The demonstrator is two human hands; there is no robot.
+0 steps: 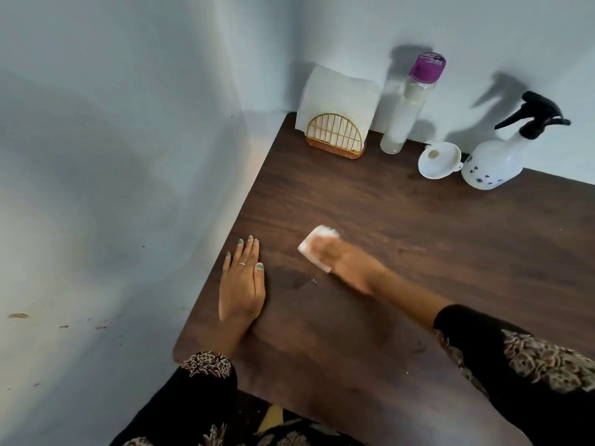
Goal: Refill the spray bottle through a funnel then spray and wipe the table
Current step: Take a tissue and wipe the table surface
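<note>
White folded paper tissue (pixel 317 247): pressed on dark wooden desk (pixel 418 239) under right hand (pixel 346 263), fingers closed on it.
Left hand (pixel 241 284): flat, empty, just beside.

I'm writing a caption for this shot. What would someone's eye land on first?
First the right hand, blurred, pressing a white tissue onto the dark wooden table near its middle, with the left hand lying flat by the table's left edge. Then the row by the far wall: a napkin holder, a tall bottle, a white funnel and the spray bottle.
</note>
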